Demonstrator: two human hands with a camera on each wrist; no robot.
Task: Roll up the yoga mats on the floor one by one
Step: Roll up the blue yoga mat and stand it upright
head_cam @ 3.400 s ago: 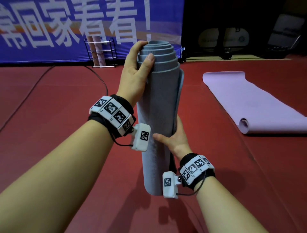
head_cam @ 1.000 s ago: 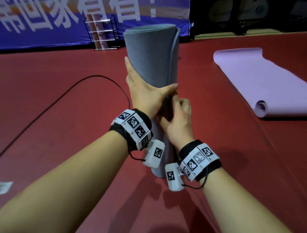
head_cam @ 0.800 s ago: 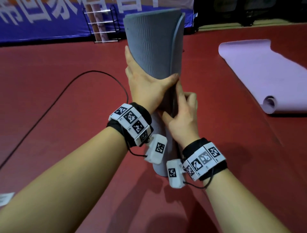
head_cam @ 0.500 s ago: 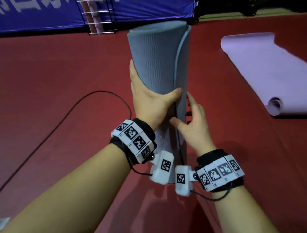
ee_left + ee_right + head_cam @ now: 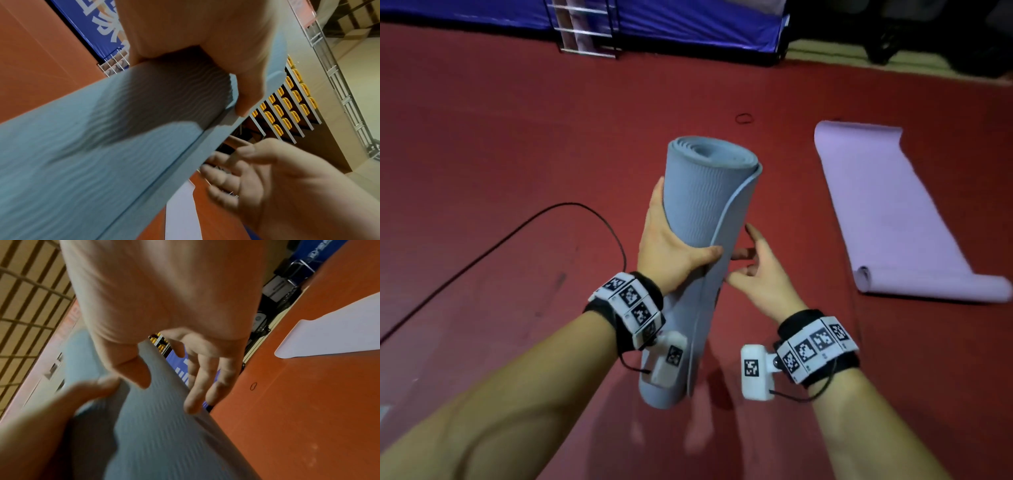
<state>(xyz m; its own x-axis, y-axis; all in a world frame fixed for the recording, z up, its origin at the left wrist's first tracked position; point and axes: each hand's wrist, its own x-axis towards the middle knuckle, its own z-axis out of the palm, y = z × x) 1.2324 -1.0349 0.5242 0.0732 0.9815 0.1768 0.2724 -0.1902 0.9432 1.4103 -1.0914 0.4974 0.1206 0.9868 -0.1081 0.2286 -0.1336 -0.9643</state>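
You can't see the left hand's [image 5: 671,250] fingers behind the grey mat [image 5: 702,260], its lower end is motion-blurred, and the purple mat [image 5: 893,219] runs past the right edge.

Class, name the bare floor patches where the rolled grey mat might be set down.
Bare red floor between the grey mat and lilac mat, short of the black ring. More beyond the black cable, leftward. The lilac mat crowds the right.

- Head view dim, far background dark.
- Wrist views motion-blurred, warm cast.
- Soft shadows on red floor [image 5: 517,144].
- Wide-angle bending at edges.
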